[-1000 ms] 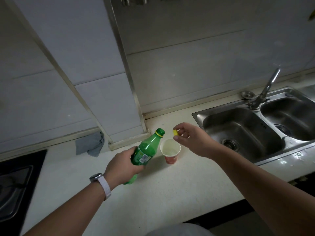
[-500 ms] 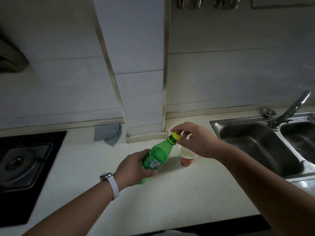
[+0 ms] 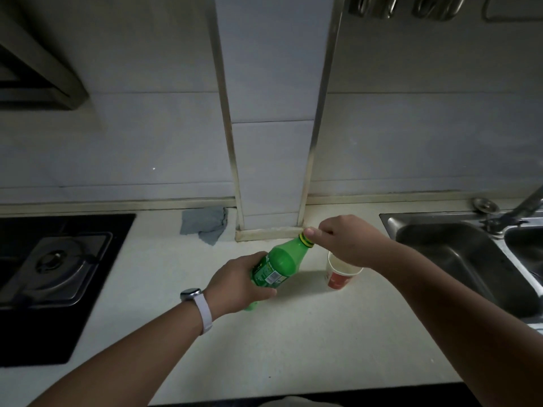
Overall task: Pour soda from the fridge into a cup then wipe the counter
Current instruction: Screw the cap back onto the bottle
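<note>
Here the left hand (image 3: 239, 284) is wrapped closed around the lower body of a green plastic soda bottle (image 3: 277, 264), fingers over its label, a watch (image 3: 196, 304) with a pale strap on the wrist. The bottle is tilted, its long axis running from the base near the person up and away to the right, with the neck pointing toward the tiled wall pillar (image 3: 274, 142). The right hand (image 3: 343, 240) reaches in from the right, forearm crossing above the counter, its thumb and fingers pinched shut on the yellow cap (image 3: 307, 241) at the bottle's mouth; whether the cap is fully seated I cannot tell. Just below that hand, a paper cup (image 3: 340, 274) with a red lower band stands upright on the pale counter (image 3: 293, 348), just right of the bottle and partly hidden by the wrist. A grey cloth (image 3: 204, 223) lies crumpled against the wall, left of the pillar. Further left sits a black gas hob (image 3: 58, 274); at the far right, a steel sink (image 3: 458, 254).
</note>
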Available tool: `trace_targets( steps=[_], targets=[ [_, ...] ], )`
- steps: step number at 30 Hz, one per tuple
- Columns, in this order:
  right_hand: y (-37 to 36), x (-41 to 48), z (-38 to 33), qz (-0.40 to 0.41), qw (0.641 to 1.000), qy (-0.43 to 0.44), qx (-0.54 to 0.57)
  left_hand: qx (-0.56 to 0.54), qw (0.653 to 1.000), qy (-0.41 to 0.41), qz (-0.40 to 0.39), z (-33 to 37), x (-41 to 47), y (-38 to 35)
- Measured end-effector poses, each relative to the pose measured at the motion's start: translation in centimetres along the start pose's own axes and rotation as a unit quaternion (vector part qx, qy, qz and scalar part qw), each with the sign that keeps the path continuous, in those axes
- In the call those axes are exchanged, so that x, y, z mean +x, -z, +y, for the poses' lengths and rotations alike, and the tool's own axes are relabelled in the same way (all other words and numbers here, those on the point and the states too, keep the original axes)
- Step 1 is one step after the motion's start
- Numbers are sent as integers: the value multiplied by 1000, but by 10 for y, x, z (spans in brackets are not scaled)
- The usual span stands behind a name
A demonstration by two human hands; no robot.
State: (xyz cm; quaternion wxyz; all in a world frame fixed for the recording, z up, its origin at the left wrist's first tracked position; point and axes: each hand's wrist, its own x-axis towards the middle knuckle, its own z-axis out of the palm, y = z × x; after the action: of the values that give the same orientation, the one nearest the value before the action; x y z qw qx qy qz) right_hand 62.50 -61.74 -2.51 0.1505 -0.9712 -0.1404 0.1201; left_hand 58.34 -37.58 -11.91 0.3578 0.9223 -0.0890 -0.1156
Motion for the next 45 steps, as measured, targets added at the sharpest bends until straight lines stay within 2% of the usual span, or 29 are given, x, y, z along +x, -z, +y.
trace_targets(
  steps=[3,5,9,11,14,18,21,26,28,30,32,35,45],
  targets=[
    [3,-3,1,48,990,27,130,-5,1000,8,1,0,-1,1],
    [9,-4,1,28,983,80,166,-4,1000,12,-1,1,-3,2],
    [6,1,-1,24,984,130,120,-13,1000,19,0,-1,-3,5],
    [6,4,-5,19,989,95,113,-11,1000,20,0,-2,-5,4],
    [6,7,-3,7,999,41,-19,1,1000,15,-1,-3,-8,3],
    [8,1,1,-14,987,115,110,1,1000,22,2,-1,-10,3],
    [4,0,-1,15,985,152,84,0,1000,26,2,0,-9,4],
    [-4,-2,-6,48,996,63,28,-17,1000,19,-4,2,-6,4],
    [-4,-2,-1,68,996,58,24,-16,1000,6,-7,5,-5,2],
    [2,-3,5,58,993,71,80,-10,1000,3,-12,8,-2,0],
    [12,-7,10,13,986,104,132,-6,1000,7,-18,10,0,-3],
    [17,-13,14,-21,987,134,87,6,1000,6,-22,11,2,-6],
    [7,-24,3,26,991,129,-40,26,999,-26,2,15,8,1]
  ],
)
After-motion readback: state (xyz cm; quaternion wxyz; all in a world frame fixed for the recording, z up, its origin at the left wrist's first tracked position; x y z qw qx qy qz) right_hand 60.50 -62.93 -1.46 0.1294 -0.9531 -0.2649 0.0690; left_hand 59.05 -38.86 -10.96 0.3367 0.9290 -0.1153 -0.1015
